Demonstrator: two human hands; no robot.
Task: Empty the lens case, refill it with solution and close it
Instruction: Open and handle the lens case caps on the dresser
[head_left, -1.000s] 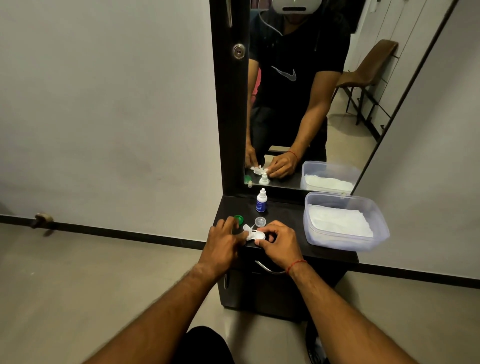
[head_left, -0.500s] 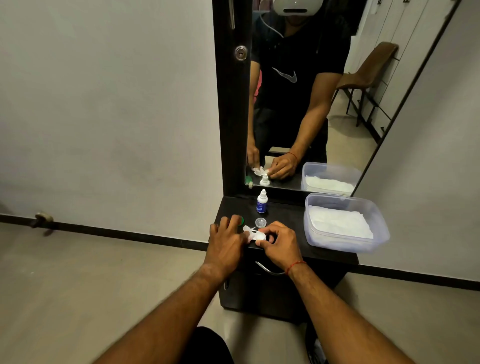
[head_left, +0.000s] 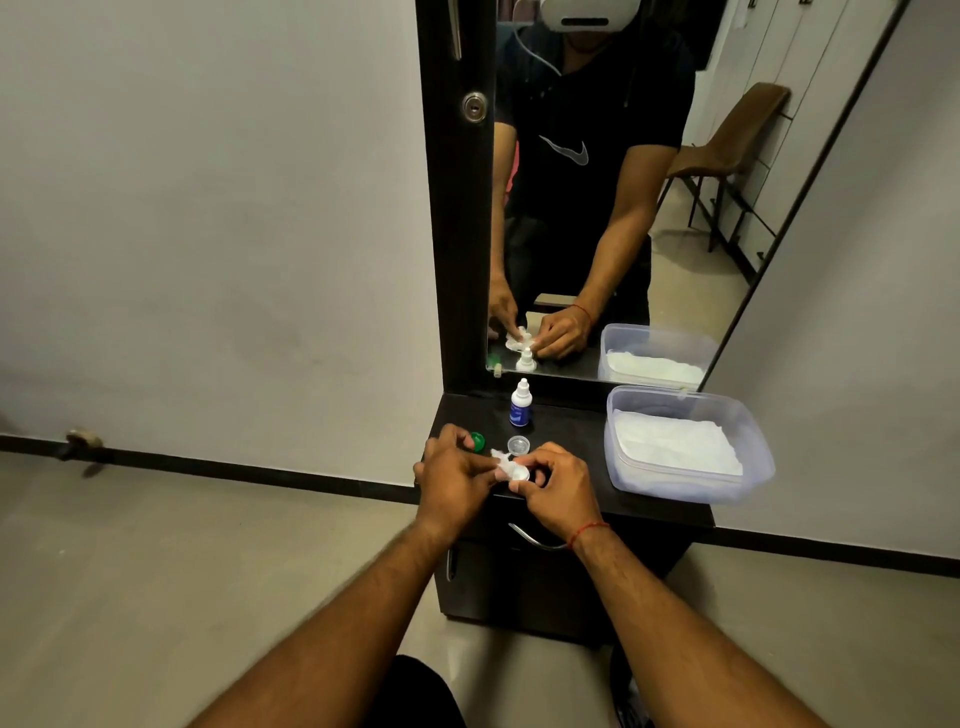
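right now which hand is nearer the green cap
Left. The left hand has its fingertips right beside the green cap; the right hand is farther to the right, gripping the lens case.

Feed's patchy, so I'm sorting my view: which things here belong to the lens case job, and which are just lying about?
Belongs to the job:
lens case, gripped by left hand and right hand
solution bottle
green cap
clear cap

Just lying about:
plastic tub of white tissue, untouched
drawer handle
doorstop on the floor
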